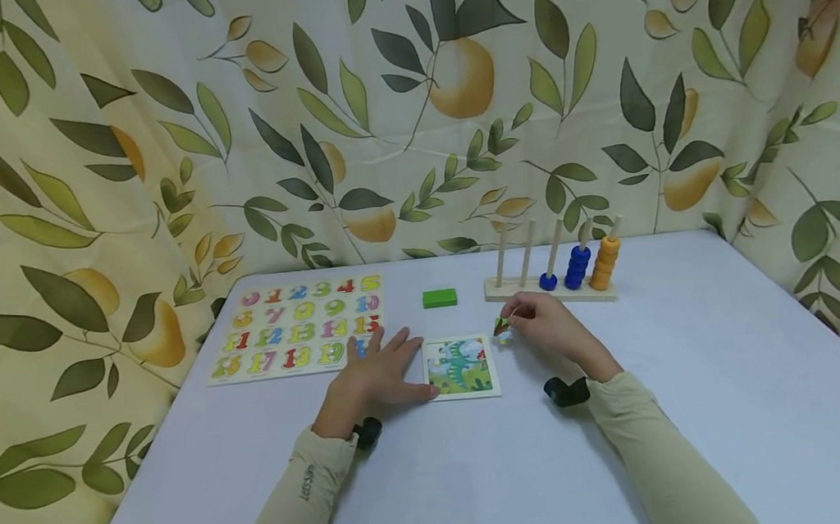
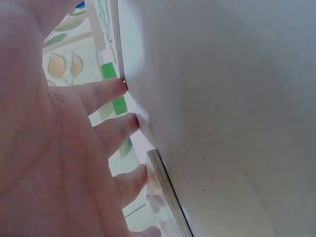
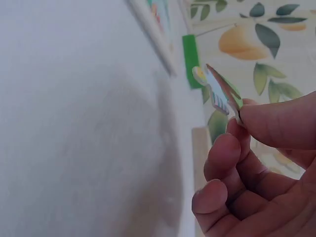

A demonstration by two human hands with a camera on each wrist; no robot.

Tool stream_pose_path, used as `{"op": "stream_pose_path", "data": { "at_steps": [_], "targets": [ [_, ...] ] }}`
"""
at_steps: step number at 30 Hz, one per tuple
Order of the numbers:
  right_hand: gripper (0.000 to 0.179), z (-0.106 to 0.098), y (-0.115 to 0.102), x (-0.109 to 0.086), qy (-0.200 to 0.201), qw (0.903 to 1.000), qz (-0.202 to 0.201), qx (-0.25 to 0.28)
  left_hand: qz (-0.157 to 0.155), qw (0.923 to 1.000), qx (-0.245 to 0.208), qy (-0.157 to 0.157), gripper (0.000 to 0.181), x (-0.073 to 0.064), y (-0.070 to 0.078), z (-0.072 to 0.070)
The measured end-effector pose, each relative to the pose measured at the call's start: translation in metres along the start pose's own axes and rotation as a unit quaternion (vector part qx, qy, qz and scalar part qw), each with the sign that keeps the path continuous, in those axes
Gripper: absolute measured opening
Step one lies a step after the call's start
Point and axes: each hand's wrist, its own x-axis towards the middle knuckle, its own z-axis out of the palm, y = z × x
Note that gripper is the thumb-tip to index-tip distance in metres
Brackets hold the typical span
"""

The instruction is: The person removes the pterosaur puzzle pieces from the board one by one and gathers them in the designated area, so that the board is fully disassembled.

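Observation:
On the white table lies a small framed jigsaw puzzle (image 1: 461, 367) with a green dinosaur picture. My left hand (image 1: 379, 377) is spread flat at its left, thumb on the lower left corner and an index fingertip by the upper left. Its other fingers reach the edge of the number board (image 1: 275, 372). To the puzzle's right, my right hand (image 1: 549, 327) pinches small jigsaw pieces (image 1: 501, 326) between thumb and index finger. In the right wrist view, two pieces (image 3: 222, 91) seem to overlap, one green and brown, one pale with yellow; the other fingers curl beneath.
A green block (image 1: 440, 298) lies behind the puzzle. At the back right stands a wooden peg stacker (image 1: 504, 292) with blue and orange beads on some rods. A leaf-patterned curtain (image 1: 413, 172) hangs behind the table.

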Motion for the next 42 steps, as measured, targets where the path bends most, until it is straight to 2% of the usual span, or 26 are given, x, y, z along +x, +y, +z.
{"op": "stream_pose_path", "data": {
  "at_steps": [9,21,33,42],
  "targets": [
    [0.013,0.008,0.008,0.005,-0.006,0.9996,0.017,-0.023,0.003,0.9999,-0.007,-0.008,0.099,-0.007,0.000,0.000],
    [0.011,0.015,0.005,0.005,-0.019,0.9978,0.030,-0.055,0.002,1.0000,0.007,0.004,0.097,-0.007,0.002,0.005],
    [0.008,0.019,0.002,0.012,-0.005,0.9930,0.001,-0.118,0.016,0.9997,-0.010,0.016,0.096,-0.005,0.000,0.002],
    [0.010,0.015,0.000,0.009,-0.001,0.9885,-0.001,-0.151,0.030,0.9993,-0.018,0.017,0.096,-0.001,0.003,0.002]
  ]
}}
